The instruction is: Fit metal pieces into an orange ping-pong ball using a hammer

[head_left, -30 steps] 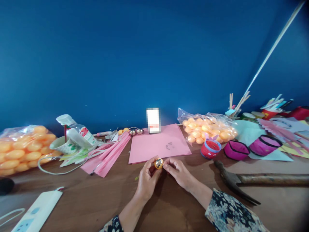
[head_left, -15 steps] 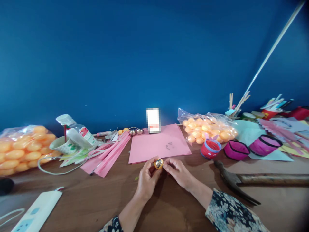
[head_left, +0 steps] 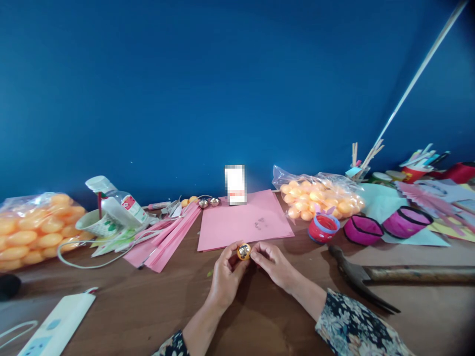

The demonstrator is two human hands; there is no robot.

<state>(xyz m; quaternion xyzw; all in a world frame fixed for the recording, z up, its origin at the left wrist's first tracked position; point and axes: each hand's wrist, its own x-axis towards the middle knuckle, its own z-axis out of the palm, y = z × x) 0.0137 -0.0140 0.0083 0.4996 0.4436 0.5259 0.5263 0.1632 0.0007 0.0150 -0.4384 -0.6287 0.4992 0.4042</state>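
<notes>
Low in the middle of the head view, my left hand [head_left: 225, 281] holds a small orange ball with a shiny metallic face [head_left: 244, 251] between thumb and fingers. My right hand [head_left: 273, 263] is closed in a pinch at the ball's right edge; its fingertips meet the rim. Anything small between them is hidden. Just beyond the hands lies a stack of pink paper [head_left: 226, 230] with a few tiny dark rings [head_left: 259, 224] on it. Two shiny metallic balls [head_left: 208, 202] sit at the paper's back left corner.
Bags of orange balls [head_left: 308, 198] stand at the right back and far left. A hammer [head_left: 356, 274] lies to the right, near a red cup [head_left: 322, 229] and magenta fabric rings [head_left: 363, 231]. Folded pink strips [head_left: 174, 237], a cable and a power strip [head_left: 57, 324] are at left.
</notes>
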